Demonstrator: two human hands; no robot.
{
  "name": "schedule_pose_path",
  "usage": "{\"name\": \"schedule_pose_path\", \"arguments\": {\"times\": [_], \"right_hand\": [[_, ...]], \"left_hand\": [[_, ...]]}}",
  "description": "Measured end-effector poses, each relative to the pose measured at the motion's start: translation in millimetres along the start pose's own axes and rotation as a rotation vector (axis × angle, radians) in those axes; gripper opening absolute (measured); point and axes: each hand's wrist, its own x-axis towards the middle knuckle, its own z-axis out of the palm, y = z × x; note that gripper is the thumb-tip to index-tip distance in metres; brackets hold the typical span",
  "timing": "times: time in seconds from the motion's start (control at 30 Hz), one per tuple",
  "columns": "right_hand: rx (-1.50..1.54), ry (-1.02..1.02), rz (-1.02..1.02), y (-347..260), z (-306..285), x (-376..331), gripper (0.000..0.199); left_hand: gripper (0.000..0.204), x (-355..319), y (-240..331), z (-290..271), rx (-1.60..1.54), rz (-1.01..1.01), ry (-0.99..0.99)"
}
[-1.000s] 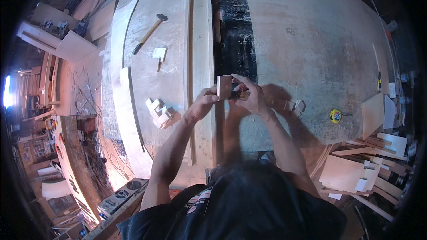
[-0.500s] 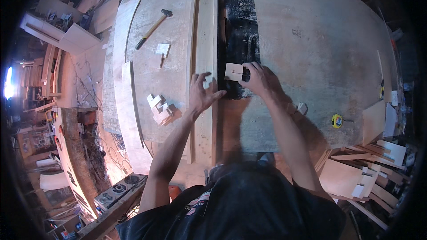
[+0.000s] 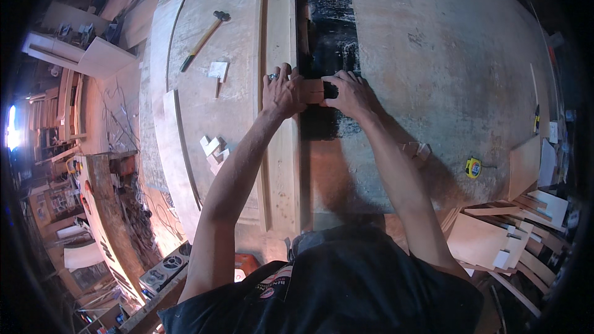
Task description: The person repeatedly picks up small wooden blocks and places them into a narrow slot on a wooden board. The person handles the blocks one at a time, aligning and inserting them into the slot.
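Observation:
A small square wooden block (image 3: pixel 313 91) with a dark slot in its right edge lies between my two hands. My right hand (image 3: pixel 350 94) grips its right side, fingers on the far edge and thumb on the near edge. My left hand (image 3: pixel 283 93) rests over the long wooden beam (image 3: pixel 279 167). Its curled fingers and thumb close on the block's left end, which they partly hide. The block sits against the beam's right side, above a black painted patch (image 3: pixel 331 25) on the large worktable (image 3: pixel 427 93).
Left of the beam lie a hammer (image 3: pixel 205 41), a small pale piece (image 3: pixel 218 70) and several cut wooden blocks (image 3: pixel 213 148), partly behind my left forearm. A yellow tape measure (image 3: pixel 473 167) sits at right. Scrap boards (image 3: pixel 479 244) are piled at lower right.
My left hand has moved up and right onto the beam and the block's left end. My right hand has brought the block left against the beam. The view has shifted slightly.

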Motion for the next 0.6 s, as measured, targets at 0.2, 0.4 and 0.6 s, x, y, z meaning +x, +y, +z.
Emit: {"name": "schedule_pose_path", "arguments": {"times": [0.2,0.4,0.6], "right_hand": [[0.017,0.011,-0.036,3,-3,8,0.076],[-0.025,-0.059,-0.014,-1,-16,15,0.074],[-0.027,-0.086,0.006,-3,-31,37,0.073]], "left_hand": [[0.072,16,4,-4,0.049,-0.028,-0.023],[0.07,26,1,-16,0.018,0.015,-0.085],[0.064,51,-3,-9,0.092,-0.044,0.037]]}}
